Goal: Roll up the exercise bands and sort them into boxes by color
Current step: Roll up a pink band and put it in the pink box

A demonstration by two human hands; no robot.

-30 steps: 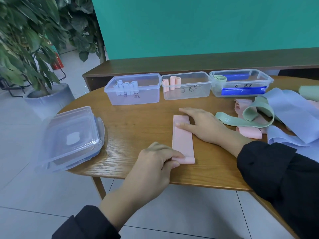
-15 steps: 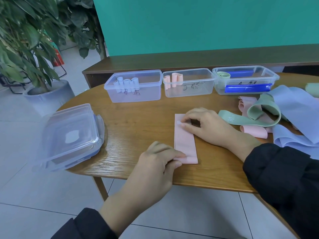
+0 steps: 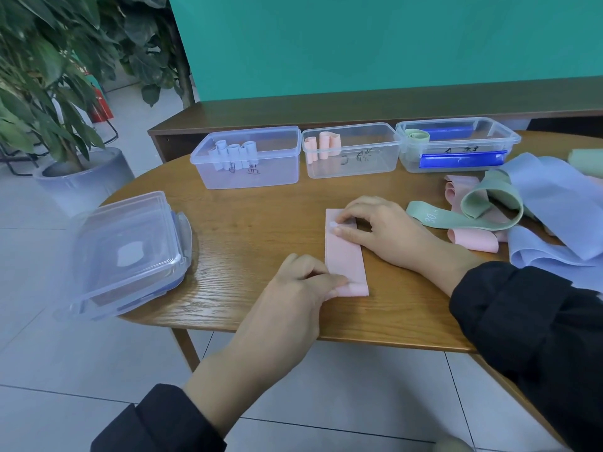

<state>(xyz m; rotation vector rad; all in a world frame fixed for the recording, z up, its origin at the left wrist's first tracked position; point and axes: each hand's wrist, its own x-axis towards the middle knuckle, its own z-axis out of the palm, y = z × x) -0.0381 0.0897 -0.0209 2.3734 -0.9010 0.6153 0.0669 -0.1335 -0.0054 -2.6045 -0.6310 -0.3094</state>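
Note:
A pink band [image 3: 345, 256] lies flat and lengthwise on the wooden table [image 3: 248, 243], near its front edge. My left hand [image 3: 293, 298] pinches the band's near end. My right hand [image 3: 388, 230] is at the far end, with curled fingers and thumb pinching that edge. Three clear boxes stand in a row behind: the left box [image 3: 261, 177] holds lilac rolls, the middle box [image 3: 365, 168] holds pink rolls, and the right box [image 3: 456, 164] holds a green roll and something blue.
A loose pile lies at the right: a green band [image 3: 489, 203], lilac bands [image 3: 554, 203] and pink bands [image 3: 473, 241]. Stacked clear lids [image 3: 124, 252] overhang the table's left edge. Potted plants stand at the left, and a low wooden bench runs behind the table.
My right hand's fingers went from lying flat on the pink band to curling onto its far end. My left hand kept its pinch on the near end.

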